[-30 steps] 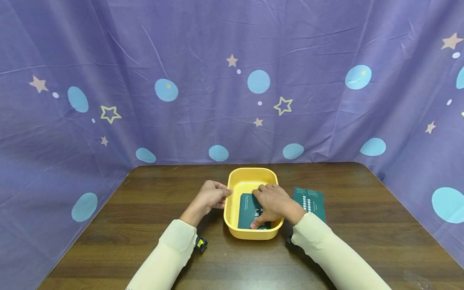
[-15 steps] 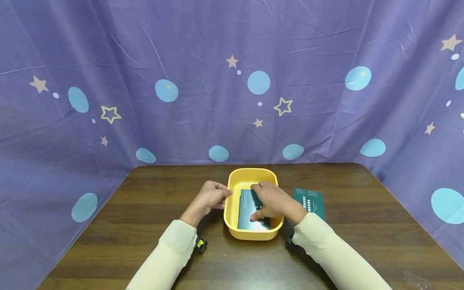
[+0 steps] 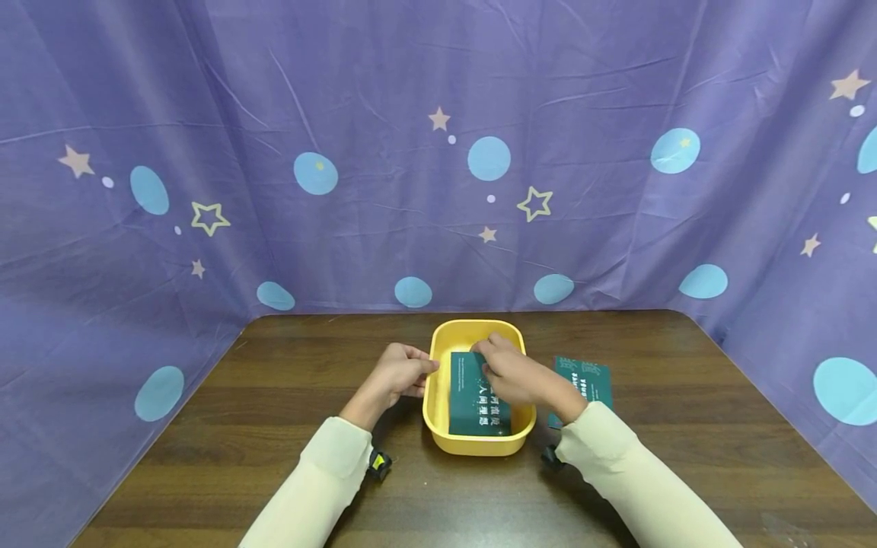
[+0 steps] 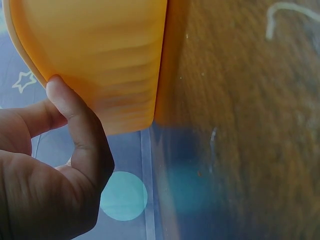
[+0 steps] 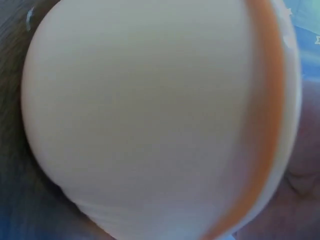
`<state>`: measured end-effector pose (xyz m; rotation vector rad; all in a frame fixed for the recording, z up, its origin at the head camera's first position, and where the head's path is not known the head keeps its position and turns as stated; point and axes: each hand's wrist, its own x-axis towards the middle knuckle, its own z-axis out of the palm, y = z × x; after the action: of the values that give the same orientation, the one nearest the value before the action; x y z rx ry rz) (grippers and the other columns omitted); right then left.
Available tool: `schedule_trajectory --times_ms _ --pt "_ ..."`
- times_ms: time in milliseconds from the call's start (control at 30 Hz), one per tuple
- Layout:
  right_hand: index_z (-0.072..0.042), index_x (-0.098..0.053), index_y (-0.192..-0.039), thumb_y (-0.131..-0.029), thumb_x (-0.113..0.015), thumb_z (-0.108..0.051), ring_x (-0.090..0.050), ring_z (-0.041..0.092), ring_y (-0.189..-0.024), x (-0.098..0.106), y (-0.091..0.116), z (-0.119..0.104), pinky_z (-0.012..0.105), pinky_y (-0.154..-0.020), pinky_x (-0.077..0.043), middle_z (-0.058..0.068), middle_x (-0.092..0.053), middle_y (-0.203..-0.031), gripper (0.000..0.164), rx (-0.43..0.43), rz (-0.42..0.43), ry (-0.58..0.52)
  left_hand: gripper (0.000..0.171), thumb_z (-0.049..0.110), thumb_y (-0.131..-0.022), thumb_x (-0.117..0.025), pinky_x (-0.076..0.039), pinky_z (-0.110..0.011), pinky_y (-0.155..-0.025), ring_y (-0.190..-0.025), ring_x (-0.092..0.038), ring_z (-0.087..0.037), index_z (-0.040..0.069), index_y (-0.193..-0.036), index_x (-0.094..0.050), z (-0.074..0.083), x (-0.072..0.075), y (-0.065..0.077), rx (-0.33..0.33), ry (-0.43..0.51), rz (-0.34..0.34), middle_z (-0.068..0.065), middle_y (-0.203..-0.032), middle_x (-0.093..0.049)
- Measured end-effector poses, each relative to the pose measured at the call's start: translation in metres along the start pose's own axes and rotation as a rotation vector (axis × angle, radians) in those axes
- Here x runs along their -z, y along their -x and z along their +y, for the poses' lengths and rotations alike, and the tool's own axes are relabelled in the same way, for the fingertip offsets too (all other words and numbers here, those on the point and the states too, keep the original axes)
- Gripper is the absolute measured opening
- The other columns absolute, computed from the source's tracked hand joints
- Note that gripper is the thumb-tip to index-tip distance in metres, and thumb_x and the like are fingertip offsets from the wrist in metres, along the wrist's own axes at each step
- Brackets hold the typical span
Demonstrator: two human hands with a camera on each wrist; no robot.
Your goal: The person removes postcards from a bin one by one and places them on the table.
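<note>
A yellow tub [image 3: 476,445] stands on the table, with a dark green card [image 3: 469,407] bearing white lettering inside it. My left hand [image 3: 400,374] pinches the tub's left rim. In the left wrist view, the thumb bends against the rim of the orange-looking tub [image 4: 110,60]. Reaching over the tub's right side, my right hand [image 3: 514,373] grips the card near its far edge; some of its fingertips are hidden. The tub's pale outer wall [image 5: 140,110] fills most of the right wrist view, hiding the card there.
Another green card [image 3: 594,380] with white print lies on the brown wooden table [image 3: 274,411], just right of the tub and partly behind my right forearm. A purple curtain [image 3: 370,221] with stars and blue spots hangs beyond the table's far edge.
My right hand has shifted toward the card's far edge, its thumb leaving the lower part. The card's far edge has come up and more lettering shows. My left hand stays on the rim.
</note>
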<state>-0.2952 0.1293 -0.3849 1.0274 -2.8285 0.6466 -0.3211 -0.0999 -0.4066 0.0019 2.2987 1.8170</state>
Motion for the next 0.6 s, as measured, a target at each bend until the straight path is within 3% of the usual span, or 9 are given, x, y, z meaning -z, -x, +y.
schedule_trajectory --times_ms 100,233,367,600 --pt "0.003 -0.051 -0.126 -0.1 -0.041 0.0 -0.045 0.02 -0.102 0.004 0.001 -0.002 0.036 -0.089 -0.045 0.009 -0.05 -0.111 0.029 0.021 0.027 -0.069 0.011 0.005 -0.087 -0.067 -0.056 -0.024 -0.046 -0.053 -0.056 -0.012 -0.004 -0.092 -0.063 0.0 0.0 0.0 0.001 -0.002 -0.001 -0.012 -0.074 -0.061" --pt "0.0 -0.05 -0.121 -0.099 -0.038 0.001 -0.047 0.02 -0.101 0.013 0.003 -0.006 0.036 -0.088 -0.045 0.007 -0.052 -0.108 0.025 0.051 0.068 -0.127 0.011 0.005 -0.088 -0.067 -0.056 -0.024 -0.047 -0.053 -0.056 -0.012 -0.004 -0.092 -0.062 0.0 0.0 -0.001 0.003 0.001 -0.006 -0.01 -0.072 -0.06" --pt "-0.001 -0.05 -0.119 -0.099 -0.038 0.003 -0.046 0.021 -0.101 0.027 0.007 -0.011 0.037 -0.09 -0.043 0.007 -0.052 -0.107 0.024 0.085 0.134 -0.098 0.011 0.005 -0.088 -0.067 -0.055 -0.024 -0.046 -0.052 -0.055 -0.011 -0.004 -0.092 -0.062 -0.001 0.001 -0.002 0.002 0.003 -0.009 -0.008 -0.07 -0.059" --pt "0.0 -0.047 -0.128 -0.101 -0.038 0.0 -0.043 0.023 -0.116 0.049 0.017 -0.014 0.041 -0.097 -0.041 0.01 -0.051 -0.121 0.029 0.066 0.196 -0.083 0.011 0.004 -0.088 -0.066 -0.056 -0.024 -0.047 -0.052 -0.055 -0.012 -0.005 -0.092 -0.063 -0.001 0.0 -0.002 0.0 0.004 -0.009 -0.01 -0.071 -0.06"
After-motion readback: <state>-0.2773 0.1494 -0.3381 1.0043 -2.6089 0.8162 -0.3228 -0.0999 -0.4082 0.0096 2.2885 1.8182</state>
